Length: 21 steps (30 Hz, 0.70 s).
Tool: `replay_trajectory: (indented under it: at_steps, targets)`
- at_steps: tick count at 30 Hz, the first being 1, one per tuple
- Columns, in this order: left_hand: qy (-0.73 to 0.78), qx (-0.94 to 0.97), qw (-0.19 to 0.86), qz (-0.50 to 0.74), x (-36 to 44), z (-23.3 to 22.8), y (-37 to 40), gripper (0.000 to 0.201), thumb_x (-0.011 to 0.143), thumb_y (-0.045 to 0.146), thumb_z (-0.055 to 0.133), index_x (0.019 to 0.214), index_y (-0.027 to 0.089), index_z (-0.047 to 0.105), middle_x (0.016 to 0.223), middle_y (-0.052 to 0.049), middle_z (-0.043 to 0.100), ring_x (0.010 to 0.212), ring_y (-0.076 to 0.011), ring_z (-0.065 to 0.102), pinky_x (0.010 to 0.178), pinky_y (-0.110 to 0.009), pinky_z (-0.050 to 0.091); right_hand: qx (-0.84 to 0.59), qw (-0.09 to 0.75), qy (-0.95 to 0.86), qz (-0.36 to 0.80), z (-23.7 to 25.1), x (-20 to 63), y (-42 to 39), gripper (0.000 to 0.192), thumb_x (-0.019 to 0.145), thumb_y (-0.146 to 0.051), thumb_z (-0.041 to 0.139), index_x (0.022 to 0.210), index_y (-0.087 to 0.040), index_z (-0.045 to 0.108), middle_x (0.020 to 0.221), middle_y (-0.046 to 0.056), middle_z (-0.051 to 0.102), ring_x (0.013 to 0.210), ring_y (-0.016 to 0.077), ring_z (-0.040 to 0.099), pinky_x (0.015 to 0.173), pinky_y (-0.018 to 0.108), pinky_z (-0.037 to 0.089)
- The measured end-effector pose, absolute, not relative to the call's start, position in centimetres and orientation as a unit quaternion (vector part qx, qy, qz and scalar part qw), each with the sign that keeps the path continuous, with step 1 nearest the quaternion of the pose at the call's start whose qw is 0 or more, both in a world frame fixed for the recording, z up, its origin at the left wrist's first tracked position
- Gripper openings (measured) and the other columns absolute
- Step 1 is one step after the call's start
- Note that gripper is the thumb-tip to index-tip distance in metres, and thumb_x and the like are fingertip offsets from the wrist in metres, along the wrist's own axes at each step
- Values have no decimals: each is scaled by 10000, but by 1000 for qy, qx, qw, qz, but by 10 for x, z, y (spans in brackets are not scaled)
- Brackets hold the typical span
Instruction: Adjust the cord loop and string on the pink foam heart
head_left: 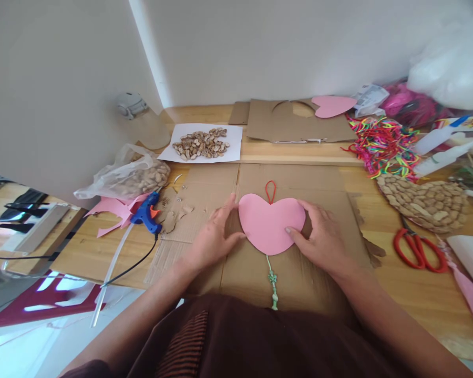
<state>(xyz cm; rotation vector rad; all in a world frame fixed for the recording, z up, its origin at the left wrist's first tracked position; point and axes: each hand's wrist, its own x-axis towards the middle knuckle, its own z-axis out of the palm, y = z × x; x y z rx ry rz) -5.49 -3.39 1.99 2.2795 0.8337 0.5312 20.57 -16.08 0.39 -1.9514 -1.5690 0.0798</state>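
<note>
A pink heart-shaped card [271, 226] lies on a flattened cardboard sheet [205, 184] in front of me. A red cord loop [270, 192] sticks out at its top notch, and a pale green beaded cord [273, 283] hangs from its lower point. My left hand [216, 233] is beside the card's left edge, thumb and fingers spread, the tips at the rim. My right hand [319, 231] grips the right side, thumb on the pink face and fingers around the edge; what lies under the card is hidden.
Peanut shells [201, 144] lie on white paper behind. To the left are a blue glue gun [146, 212] with its cord and a bag of peanuts [130, 173]. To the right are red-handled scissors [418, 249], a shell-covered heart [421, 202] and colourful cords [382, 144].
</note>
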Motion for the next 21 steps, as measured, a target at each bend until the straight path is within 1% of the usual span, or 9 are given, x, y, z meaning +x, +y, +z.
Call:
replay_trajectory:
  at_steps: [2,3,5,8,12,14,17,21]
  targets:
    - [335,849,340,229,-61,23,-32,816,940,242,594,1608,286,128,1446,-124,579,1332,-248,555,1124,-487,444,-734,333,-591,35,6,205,-162,588,833,-340,664,1374,-166,510,1324,192,637,1222,388,585,1031,611,451]
    - [345,841,342,240,-63,24,-32,770,956,234,556,1605,277,143,1433,-124,592,1309,-240,579,1106,-474,464,-733,348,-584,39,7,205,-163,567,849,-339,650,1373,-172,511,1328,192,635,1226,380,586,1032,609,456]
    - [353,839,334,244,-62,25,-32,741,969,217,515,1606,270,139,1423,-131,604,1256,-234,623,1065,-455,502,-733,382,-560,51,10,205,-164,507,887,-331,616,1364,-188,521,1345,184,630,1240,356,589,1041,597,465]
    - [325,868,306,219,-51,23,-35,787,973,200,499,1617,271,52,1449,-162,578,1209,-246,653,1027,-460,526,-736,421,-525,71,11,205,-164,442,930,-311,573,1358,-209,532,1365,170,631,1270,325,590,1073,587,461]
    - [279,902,257,205,-30,17,-39,930,943,242,590,1620,269,-47,1498,-206,510,1352,-332,537,1087,-561,463,-715,465,-509,117,4,207,-163,447,956,-276,527,1396,-206,492,1402,185,608,1296,305,593,1089,588,466]
    - [260,912,245,201,-22,15,-38,977,928,249,622,1618,275,-70,1524,-214,474,1394,-353,487,1110,-592,430,-709,475,-507,124,1,208,-163,449,956,-264,523,1399,-205,481,1388,185,615,1271,300,613,1080,581,479]
    - [230,922,247,190,-15,15,-34,1008,921,241,636,1614,284,-95,1536,-208,459,1417,-351,459,1116,-589,426,-715,472,-503,110,1,208,-163,446,949,-257,531,1389,-202,482,1356,181,627,1198,294,654,1053,562,504]
    - [217,921,258,196,-10,15,-32,993,925,243,637,1617,289,-75,1494,-179,516,1410,-328,471,1128,-567,427,-722,483,-488,90,7,209,-164,419,965,-249,507,1382,-219,487,1349,175,622,1137,286,679,1022,546,527]
